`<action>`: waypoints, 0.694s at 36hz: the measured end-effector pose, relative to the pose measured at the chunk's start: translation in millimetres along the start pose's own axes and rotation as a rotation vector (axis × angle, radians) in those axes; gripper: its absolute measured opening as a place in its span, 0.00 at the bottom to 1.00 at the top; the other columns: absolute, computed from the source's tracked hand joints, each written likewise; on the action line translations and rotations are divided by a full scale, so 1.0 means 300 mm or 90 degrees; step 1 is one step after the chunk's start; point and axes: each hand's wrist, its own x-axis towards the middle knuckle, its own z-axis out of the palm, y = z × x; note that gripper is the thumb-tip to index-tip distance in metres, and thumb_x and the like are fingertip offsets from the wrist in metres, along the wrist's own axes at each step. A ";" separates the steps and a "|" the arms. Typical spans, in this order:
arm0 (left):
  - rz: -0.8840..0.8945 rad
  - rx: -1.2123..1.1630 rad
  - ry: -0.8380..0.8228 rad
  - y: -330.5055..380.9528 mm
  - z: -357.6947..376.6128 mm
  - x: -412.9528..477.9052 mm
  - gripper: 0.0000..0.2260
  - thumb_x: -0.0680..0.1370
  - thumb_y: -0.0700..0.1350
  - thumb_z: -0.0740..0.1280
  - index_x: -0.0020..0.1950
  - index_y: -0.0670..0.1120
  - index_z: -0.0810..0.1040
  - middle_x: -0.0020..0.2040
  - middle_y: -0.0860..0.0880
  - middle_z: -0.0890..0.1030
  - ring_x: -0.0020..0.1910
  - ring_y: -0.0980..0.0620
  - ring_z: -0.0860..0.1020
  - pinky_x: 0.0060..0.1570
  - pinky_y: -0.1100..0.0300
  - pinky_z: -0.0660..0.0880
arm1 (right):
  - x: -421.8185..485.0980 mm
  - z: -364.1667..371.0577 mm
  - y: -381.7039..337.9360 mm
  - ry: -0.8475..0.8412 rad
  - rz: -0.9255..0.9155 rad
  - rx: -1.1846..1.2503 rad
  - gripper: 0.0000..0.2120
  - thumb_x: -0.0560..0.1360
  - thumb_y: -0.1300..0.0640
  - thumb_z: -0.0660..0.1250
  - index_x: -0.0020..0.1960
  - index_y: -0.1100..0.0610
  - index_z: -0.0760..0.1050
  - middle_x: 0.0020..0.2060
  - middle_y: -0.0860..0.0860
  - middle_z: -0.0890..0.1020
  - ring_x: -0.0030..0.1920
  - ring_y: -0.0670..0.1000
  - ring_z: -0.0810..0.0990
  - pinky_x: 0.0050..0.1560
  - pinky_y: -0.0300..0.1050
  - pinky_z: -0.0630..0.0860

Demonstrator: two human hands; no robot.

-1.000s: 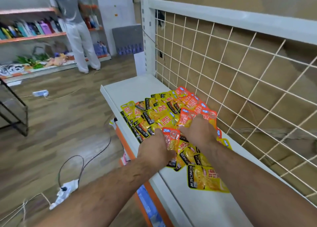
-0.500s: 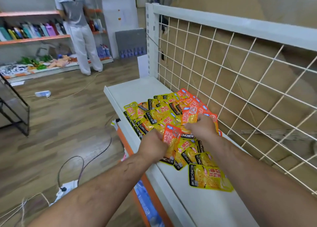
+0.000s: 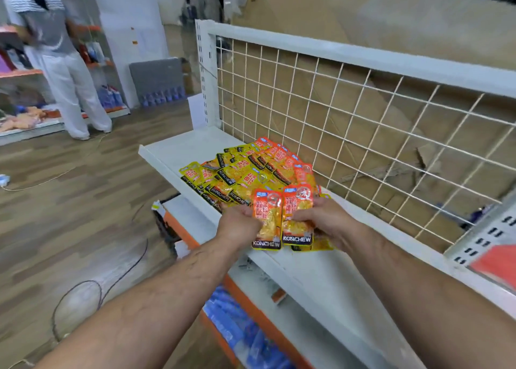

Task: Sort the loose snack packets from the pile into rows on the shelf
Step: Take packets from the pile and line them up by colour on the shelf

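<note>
one orange konchew packet (image 3: 267, 218) is pinched in the left hand (image 3: 239, 225), a matching packet (image 3: 297, 215) gripped beside it in the right hand (image 3: 329, 220), edges aligned, seemingly to square them for a row. just beyond the hands, the loose pile (image 3: 241, 173) lies on the white shelf (image 3: 183, 151).

The white wire-grid back panel (image 3: 349, 123) walls off the rear of the white metal shelf (image 3: 321, 279) — nothing passes through. The heap of yellow and orange snack packets (image 3: 245, 173) fills the shelf's middle, just beside the grid. Bare shelf lies open at the far end and the near end — the front edge is clear for reaching in.
</note>
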 end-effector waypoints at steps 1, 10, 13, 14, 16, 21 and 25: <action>0.005 -0.007 -0.020 -0.001 0.002 -0.026 0.06 0.68 0.33 0.70 0.35 0.42 0.74 0.30 0.45 0.72 0.29 0.50 0.70 0.31 0.60 0.64 | -0.036 0.003 0.017 0.005 0.001 0.009 0.13 0.70 0.62 0.76 0.54 0.58 0.83 0.46 0.53 0.87 0.47 0.57 0.86 0.52 0.54 0.82; 0.017 -0.066 -0.197 -0.013 0.050 -0.288 0.09 0.72 0.31 0.71 0.37 0.43 0.76 0.31 0.49 0.78 0.22 0.60 0.72 0.21 0.70 0.65 | -0.351 -0.013 0.160 0.154 0.042 0.062 0.20 0.58 0.46 0.78 0.47 0.54 0.84 0.44 0.54 0.87 0.50 0.62 0.85 0.57 0.64 0.77; 0.023 -0.065 -0.229 -0.017 0.083 -0.368 0.07 0.72 0.31 0.71 0.40 0.43 0.80 0.35 0.47 0.81 0.29 0.55 0.76 0.24 0.70 0.69 | -0.442 -0.041 0.212 0.209 0.051 0.118 0.08 0.71 0.55 0.75 0.48 0.56 0.83 0.44 0.55 0.87 0.44 0.57 0.85 0.53 0.56 0.80; 0.025 -0.061 -0.245 -0.020 0.096 -0.393 0.08 0.71 0.31 0.71 0.39 0.43 0.80 0.35 0.47 0.81 0.29 0.55 0.77 0.25 0.69 0.70 | -0.474 -0.053 0.228 0.222 0.054 0.132 0.07 0.72 0.57 0.74 0.49 0.57 0.83 0.45 0.56 0.87 0.43 0.56 0.85 0.50 0.53 0.80; 0.033 -0.053 -0.269 -0.024 0.123 -0.443 0.09 0.71 0.30 0.71 0.38 0.44 0.80 0.35 0.47 0.81 0.30 0.55 0.77 0.28 0.68 0.71 | -0.538 -0.082 0.253 0.245 0.058 0.153 0.07 0.72 0.60 0.74 0.50 0.59 0.83 0.45 0.56 0.87 0.44 0.56 0.85 0.47 0.49 0.81; 0.059 -0.018 -0.310 -0.016 0.205 -0.535 0.09 0.69 0.32 0.72 0.36 0.45 0.80 0.36 0.46 0.82 0.34 0.49 0.79 0.38 0.57 0.76 | -0.682 -0.171 0.315 0.317 0.059 0.163 0.09 0.70 0.64 0.74 0.50 0.61 0.83 0.44 0.57 0.87 0.45 0.58 0.86 0.52 0.56 0.82; 0.068 -0.003 -0.361 0.004 0.287 -0.620 0.09 0.70 0.32 0.72 0.37 0.45 0.79 0.34 0.48 0.80 0.30 0.53 0.76 0.29 0.65 0.70 | -0.802 -0.227 0.363 0.368 0.059 0.196 0.07 0.72 0.64 0.74 0.49 0.61 0.83 0.43 0.57 0.87 0.42 0.57 0.86 0.45 0.52 0.83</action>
